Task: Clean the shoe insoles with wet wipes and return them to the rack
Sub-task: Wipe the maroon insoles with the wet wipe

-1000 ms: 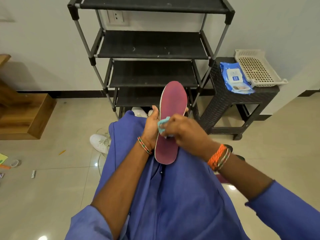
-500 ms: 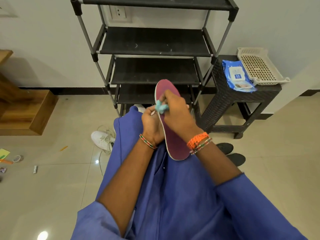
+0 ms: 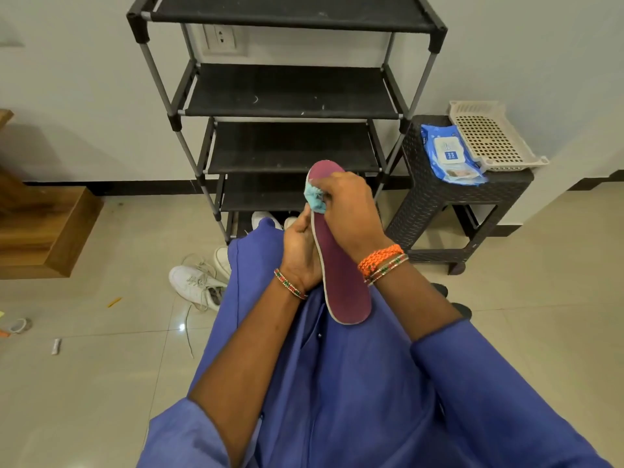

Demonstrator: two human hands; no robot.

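Observation:
A maroon insole (image 3: pixel 342 285) with a pale rim stands tilted above my lap, toe end up. My left hand (image 3: pixel 300 251) grips its left edge near the middle. My right hand (image 3: pixel 351 211) pinches a crumpled light-blue wet wipe (image 3: pixel 315 197) and presses it against the insole's toe part. The black shoe rack (image 3: pixel 290 92) stands straight ahead against the wall, its shelves bare. A blue pack of wet wipes (image 3: pixel 449 155) lies on the dark stool (image 3: pixel 472 197) to the right.
A beige perforated tray (image 3: pixel 489 136) lies beside the wipes pack. White sneakers (image 3: pixel 199 285) lie on the tile floor left of my leg, more white shoes (image 3: pixel 266 219) under the rack. Dark insoles (image 3: pixel 452 300) lie on the floor by the stool. A wooden step (image 3: pixel 44 231) is at the left.
My right hand has slid the wipe up the insole from its middle to the toe end. The insole has tipped with its heel swinging right. My left hand keeps its hold.

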